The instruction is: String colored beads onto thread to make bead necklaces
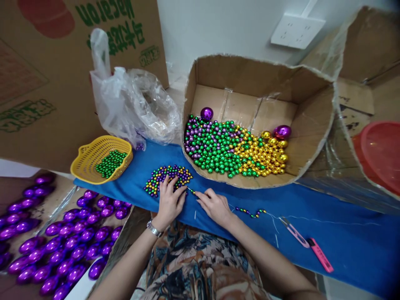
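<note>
My left hand (pixel 170 202) rests palm down at the edge of a loose pile of small purple, green and gold beads (pixel 153 177), its fingers spread over them. A thin needle (pixel 190 190) points toward its index fingertip. My right hand (pixel 215 206) pinches that needle, with a bead or two showing just ahead of the fingers. Behind the right hand, a short strung row of beads (pixel 250 213) lies on the blue cloth (pixel 218 191), and pale thread trails off to the right. Whether the left fingertips touch the needle is hard to tell.
A cardboard box (pixel 243 77) of larger beads stands beyond my hands. At left are a yellow basket (pixel 84 166) of green beads, a clear plastic bag (pixel 115 100) and many shiny purple ovals (pixel 78 227). Small snips (pixel 295 233) and a pink cutter (pixel 321 255) lie right.
</note>
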The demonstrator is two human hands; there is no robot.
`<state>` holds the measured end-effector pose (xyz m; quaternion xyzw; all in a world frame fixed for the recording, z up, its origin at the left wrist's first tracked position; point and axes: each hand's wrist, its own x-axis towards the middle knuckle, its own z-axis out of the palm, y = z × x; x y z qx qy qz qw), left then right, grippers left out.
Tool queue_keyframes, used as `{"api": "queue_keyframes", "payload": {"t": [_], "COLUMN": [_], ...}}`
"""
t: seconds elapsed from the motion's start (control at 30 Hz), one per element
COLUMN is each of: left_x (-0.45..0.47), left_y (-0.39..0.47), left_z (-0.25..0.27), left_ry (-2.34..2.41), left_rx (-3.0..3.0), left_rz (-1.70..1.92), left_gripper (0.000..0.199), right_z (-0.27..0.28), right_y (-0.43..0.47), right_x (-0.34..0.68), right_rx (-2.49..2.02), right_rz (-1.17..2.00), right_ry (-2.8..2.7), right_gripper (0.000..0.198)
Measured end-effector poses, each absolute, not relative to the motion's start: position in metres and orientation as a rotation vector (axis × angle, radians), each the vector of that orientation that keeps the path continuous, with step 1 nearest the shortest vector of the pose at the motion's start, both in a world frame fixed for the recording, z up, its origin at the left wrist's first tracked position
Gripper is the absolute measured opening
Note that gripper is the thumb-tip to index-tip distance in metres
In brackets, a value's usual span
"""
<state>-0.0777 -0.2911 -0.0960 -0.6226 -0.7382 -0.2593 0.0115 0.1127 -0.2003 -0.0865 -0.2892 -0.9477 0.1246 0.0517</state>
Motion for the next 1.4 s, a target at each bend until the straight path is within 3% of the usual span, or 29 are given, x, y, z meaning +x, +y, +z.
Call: {"api": "queue_keyframes", "payload": {"t": [0.83,1.4], "left_x": [-0.076,-0.08], "left_y": [-0.291,-0.292], "left_z": [-0.097,-0.097], "left_ry": [-2.285,-2.288], "left_rx": [-1.974,-1.899], "left_rz": [-0.83,-0.92], "left_gripper": [0.022,0.022], "right_z": [-0.082,-0.104], "right_y": [-0.199,-0.195], "right_x": [0.111,0.108], "right_rx": [-0.87,-0.931], "right_rz": [0.322,0.397], "right_ry": [-2.977,-2.746], "right_gripper": [0.036,0.041]}}
